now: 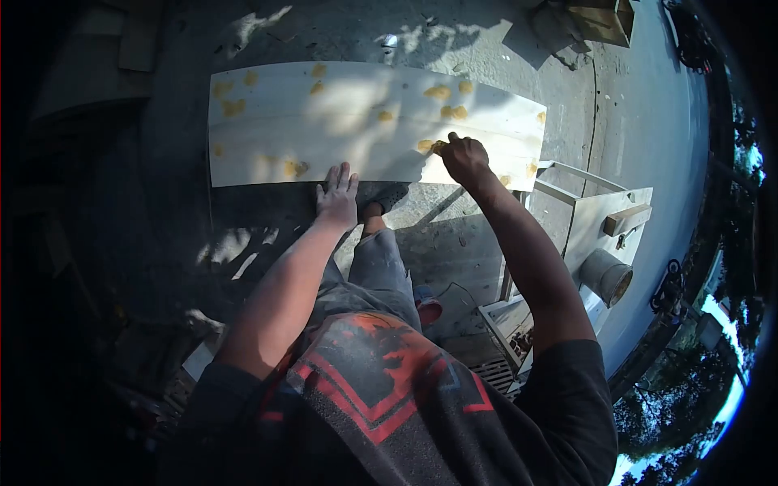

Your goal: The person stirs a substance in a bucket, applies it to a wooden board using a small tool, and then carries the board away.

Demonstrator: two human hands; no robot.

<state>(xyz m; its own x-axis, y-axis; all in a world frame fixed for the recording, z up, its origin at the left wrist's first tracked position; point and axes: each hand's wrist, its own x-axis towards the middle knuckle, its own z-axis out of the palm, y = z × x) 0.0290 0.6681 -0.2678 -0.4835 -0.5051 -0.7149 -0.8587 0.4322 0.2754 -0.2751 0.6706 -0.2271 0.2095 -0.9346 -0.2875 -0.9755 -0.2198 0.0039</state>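
Observation:
A long pale wooden board [267, 125] lies across in front of me, dotted with several yellow-brown filler-like patches [438, 92]. My left hand [337, 197] rests on the board's near edge, left of its middle, fingers stretched out and holding nothing. Farther right, my right hand [466, 159] is closed, with its fingertips down at one yellow-brown patch [425, 147]. Whatever sits between those fingers is too small and dark to make out. Sunlight and shadow fall in blotches over the board.
To the right stands a small table [587, 219] bearing a wood block [628, 219] and a metal can [605, 277]. A red container [427, 306] is on the ground by my leg. A wooden box [606, 20] stands at the far right. Stacked boards [97, 49] are at the dark left.

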